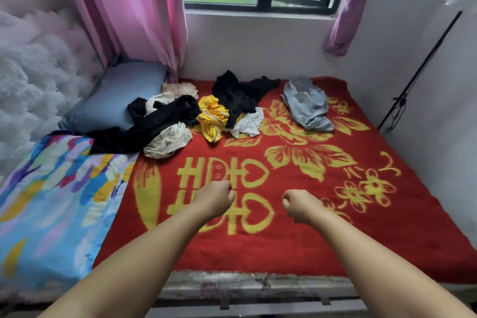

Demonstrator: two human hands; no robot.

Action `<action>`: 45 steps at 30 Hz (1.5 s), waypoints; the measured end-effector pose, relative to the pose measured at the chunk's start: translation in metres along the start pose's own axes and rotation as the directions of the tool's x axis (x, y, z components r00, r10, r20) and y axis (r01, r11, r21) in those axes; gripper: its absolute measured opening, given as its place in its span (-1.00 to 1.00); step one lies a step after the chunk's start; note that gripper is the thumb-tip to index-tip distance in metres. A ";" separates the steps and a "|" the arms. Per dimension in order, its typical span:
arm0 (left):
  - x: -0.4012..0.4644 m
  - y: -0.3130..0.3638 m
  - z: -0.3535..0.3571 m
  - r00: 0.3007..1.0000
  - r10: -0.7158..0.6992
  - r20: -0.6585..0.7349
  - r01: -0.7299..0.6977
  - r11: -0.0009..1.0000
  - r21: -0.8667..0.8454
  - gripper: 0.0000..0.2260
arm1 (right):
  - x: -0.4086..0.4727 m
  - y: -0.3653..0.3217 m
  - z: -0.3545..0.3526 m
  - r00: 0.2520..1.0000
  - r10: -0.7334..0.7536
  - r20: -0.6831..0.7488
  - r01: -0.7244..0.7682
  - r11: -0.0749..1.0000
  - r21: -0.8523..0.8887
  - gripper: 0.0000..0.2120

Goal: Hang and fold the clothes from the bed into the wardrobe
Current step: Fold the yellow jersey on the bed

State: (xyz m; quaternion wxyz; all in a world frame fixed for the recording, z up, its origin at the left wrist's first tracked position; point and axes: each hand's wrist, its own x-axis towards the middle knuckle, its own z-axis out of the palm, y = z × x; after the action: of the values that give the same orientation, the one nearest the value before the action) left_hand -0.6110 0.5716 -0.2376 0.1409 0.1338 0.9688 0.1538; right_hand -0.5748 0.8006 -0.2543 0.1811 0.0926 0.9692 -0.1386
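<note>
Crumpled clothes [214, 111] heaped on red blanket [335, 240]; left hand [215, 197], right hand [300, 208] clenched, empty

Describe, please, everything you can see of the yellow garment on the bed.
The yellow garment lies crumpled on the red blanket, near the middle of the clothes pile toward the window side of the bed. It looks like thin, smooth sportswear fabric, bright yellow with striped trim in white and a dark colour at its edges. It is bunched, not folded, so its type cannot be told. A black garment overlaps its right side, and a white cloth lies beside it. Neither hand touches it.
</note>
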 end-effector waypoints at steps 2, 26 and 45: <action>0.027 -0.003 0.001 0.999 -0.028 0.024 0.029 0.999 -0.014 -0.74 | 0.034 0.010 -0.003 0.999 0.007 0.035 -0.007 1.000 -0.004 -0.72; 0.358 -0.142 0.124 0.955 -0.247 0.165 0.257 0.965 -0.041 -0.66 | 0.472 -0.024 0.141 0.982 -0.066 0.178 0.036 0.985 0.166 -0.60; 0.620 -0.236 0.189 0.935 -0.308 -0.173 0.311 0.950 -0.013 -0.66 | 0.564 -0.022 0.275 0.943 -0.223 -0.245 0.185 0.968 -0.169 -0.44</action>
State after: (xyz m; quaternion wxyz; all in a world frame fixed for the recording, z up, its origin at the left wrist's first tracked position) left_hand -1.1753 0.5919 -0.6333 0.0780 -0.0332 0.9874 0.1338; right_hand -1.0080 0.7695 -0.7076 0.0421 -0.0043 0.9964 -0.0731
